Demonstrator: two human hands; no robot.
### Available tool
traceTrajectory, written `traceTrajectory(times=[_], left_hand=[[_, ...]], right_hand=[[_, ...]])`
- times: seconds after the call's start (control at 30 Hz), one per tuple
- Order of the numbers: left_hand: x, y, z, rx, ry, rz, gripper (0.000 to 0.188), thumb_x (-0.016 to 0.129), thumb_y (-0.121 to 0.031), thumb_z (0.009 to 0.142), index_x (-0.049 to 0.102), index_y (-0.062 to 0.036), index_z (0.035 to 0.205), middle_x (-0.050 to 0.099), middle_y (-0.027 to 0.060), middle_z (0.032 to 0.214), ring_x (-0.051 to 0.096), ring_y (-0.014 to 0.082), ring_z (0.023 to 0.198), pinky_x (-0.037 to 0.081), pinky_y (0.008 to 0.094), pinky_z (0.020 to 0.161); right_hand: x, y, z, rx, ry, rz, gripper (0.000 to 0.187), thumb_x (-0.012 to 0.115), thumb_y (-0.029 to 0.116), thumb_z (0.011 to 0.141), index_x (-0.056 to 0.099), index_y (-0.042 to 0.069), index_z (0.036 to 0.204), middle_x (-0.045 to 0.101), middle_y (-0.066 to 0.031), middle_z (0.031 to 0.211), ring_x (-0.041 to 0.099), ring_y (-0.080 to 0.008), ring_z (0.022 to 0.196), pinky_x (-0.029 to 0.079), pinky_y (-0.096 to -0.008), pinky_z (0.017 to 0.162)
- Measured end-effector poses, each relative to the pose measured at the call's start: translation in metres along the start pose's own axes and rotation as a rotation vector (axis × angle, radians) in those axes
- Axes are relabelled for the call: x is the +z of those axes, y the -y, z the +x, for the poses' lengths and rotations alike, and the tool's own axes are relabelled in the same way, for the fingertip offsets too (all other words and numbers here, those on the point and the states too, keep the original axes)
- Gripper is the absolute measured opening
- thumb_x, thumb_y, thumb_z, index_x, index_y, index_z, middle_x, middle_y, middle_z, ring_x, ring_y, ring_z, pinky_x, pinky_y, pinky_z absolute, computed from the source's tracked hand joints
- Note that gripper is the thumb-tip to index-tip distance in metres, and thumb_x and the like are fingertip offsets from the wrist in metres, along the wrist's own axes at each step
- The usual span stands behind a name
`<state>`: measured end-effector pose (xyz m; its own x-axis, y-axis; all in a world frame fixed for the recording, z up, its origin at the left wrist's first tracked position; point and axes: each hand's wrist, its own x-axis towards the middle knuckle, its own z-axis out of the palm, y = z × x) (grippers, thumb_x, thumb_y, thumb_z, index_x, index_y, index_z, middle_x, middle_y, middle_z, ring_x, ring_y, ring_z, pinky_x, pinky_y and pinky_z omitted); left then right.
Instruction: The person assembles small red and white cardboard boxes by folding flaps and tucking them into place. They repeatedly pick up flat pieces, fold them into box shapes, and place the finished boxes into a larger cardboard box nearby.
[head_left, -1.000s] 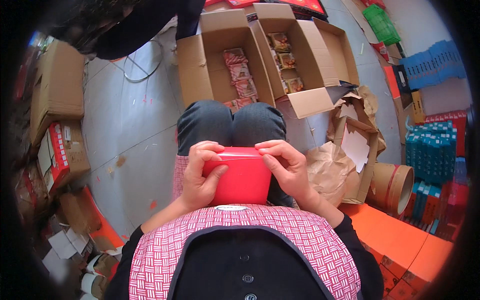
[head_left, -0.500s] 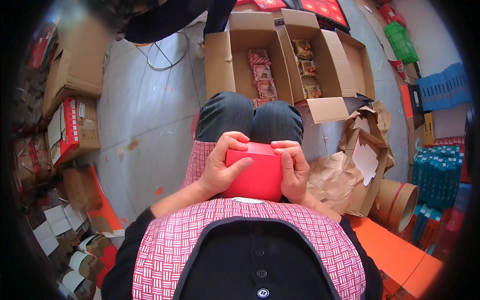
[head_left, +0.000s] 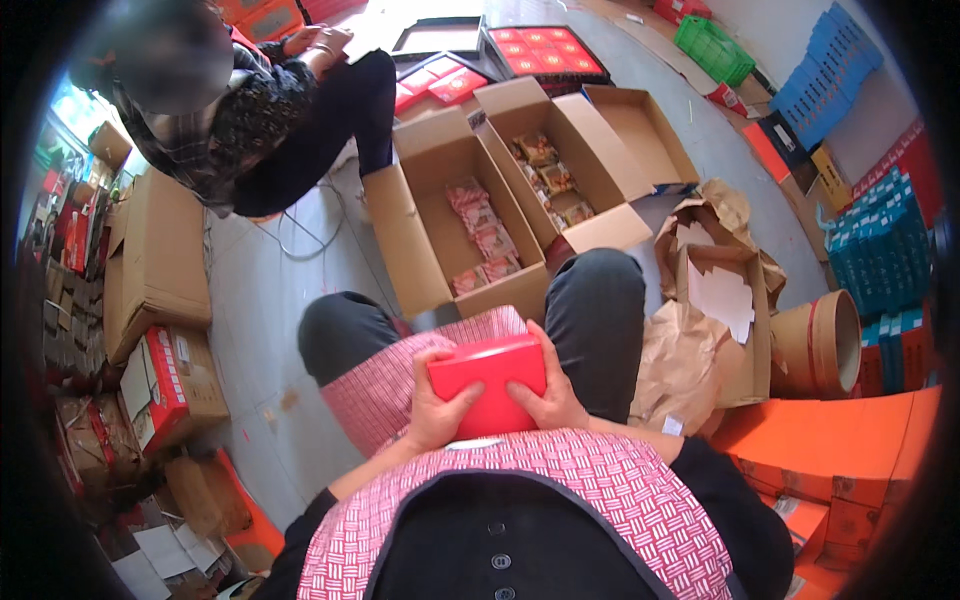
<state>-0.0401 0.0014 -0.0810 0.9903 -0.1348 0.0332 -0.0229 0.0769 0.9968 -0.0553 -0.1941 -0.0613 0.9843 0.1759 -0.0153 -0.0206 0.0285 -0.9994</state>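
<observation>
A small red box (head_left: pixel 487 372) is held in front of my lap, between both hands. My left hand (head_left: pixel 436 405) grips its left side, with the thumb lying on the near face. My right hand (head_left: pixel 552 390) clasps the right side the same way, its thumb on that face too. Below the box is my pink-and-white patterned apron (head_left: pixel 370 395). Beyond my knees stands an open cardboard box (head_left: pixel 415 240) with pink wrapped packets (head_left: pixel 485 225) inside. Beside it, another open cardboard box (head_left: pixel 600 150) holds several golden-brown packets (head_left: pixel 557 178).
A person (head_left: pixel 270 120) sits at the far left. Behind the cartons lies a black-edged tray (head_left: pixel 545 50) of red boxes. Crumpled brown paper (head_left: pixel 680 360) and a cardboard tube (head_left: pixel 815 345) are to my right, near orange boxes (head_left: pixel 820 430). A large carton (head_left: pixel 160 260) stands left.
My knees have spread apart and the view has tilted farther out, showing more of the other person. Both thumbs have moved onto the red box's near face, and the box has tilted.
</observation>
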Motion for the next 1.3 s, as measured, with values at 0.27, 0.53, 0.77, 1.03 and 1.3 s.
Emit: traceTrajectory(times=[0.27,0.53,0.77,1.03,1.3], left_hand=[[0.008,0.003,0.005,-0.137,-0.011,-0.161,0.049,0.071,-0.002,0.081,0.038,-0.012,0.116,0.049,0.0092,0.11,0.053,0.0183,0.102,0.051,0.0312,0.083],[0.001,-0.024,0.122,-0.253,-0.089,-0.274,0.079,0.071,-0.015,0.084,0.018,-0.0127,0.142,0.044,0.0153,0.129,0.056,0.0207,0.106,0.049,0.0345,0.088],[-0.036,-0.045,0.287,-0.243,-0.19,-0.182,0.048,0.056,-0.016,0.093,0.03,-0.006,0.133,0.049,0.013,0.116,0.064,0.0248,0.089,0.054,0.0389,0.074],[-0.033,-0.052,0.301,-0.31,-0.039,-0.15,0.039,0.053,-0.006,0.089,0.04,0.0004,0.125,0.054,0.0196,0.114,0.066,0.0281,0.085,0.055,0.0381,0.074],[-0.034,-0.049,0.307,-0.415,0.025,-0.256,0.034,0.05,-0.004,0.09,0.044,-0.0011,0.123,0.054,0.0171,0.115,0.065,0.0285,0.09,0.054,0.0362,0.077]], right_hand=[[-0.002,-0.014,0.003,-0.005,-0.038,-0.007,0.078,0.064,0.008,0.088,0.015,0.006,0.148,0.038,-0.0176,0.139,0.041,-0.0243,0.127,0.034,-0.0339,0.105],[-0.032,0.018,0.103,0.064,-0.179,0.146,0.075,0.065,0.011,0.089,0.018,0.002,0.147,0.045,-0.0149,0.135,0.046,-0.0184,0.122,0.037,-0.0313,0.102],[-0.129,-0.02,0.35,-0.108,-0.429,0.23,0.075,0.066,0.011,0.088,0.019,0.002,0.147,0.051,-0.0126,0.129,0.053,-0.0197,0.113,0.045,-0.0314,0.094],[-0.178,-0.172,0.55,0.038,-0.323,0.013,0.081,0.072,0.018,0.084,0.024,0.002,0.147,0.055,-0.0137,0.128,0.055,-0.0174,0.111,0.046,-0.0307,0.093],[-0.229,-0.214,0.565,0.242,-0.519,-0.122,0.1,0.074,0.043,0.079,0.017,-0.002,0.147,0.063,-0.0151,0.109,0.061,-0.0154,0.093,0.052,-0.0316,0.078]])
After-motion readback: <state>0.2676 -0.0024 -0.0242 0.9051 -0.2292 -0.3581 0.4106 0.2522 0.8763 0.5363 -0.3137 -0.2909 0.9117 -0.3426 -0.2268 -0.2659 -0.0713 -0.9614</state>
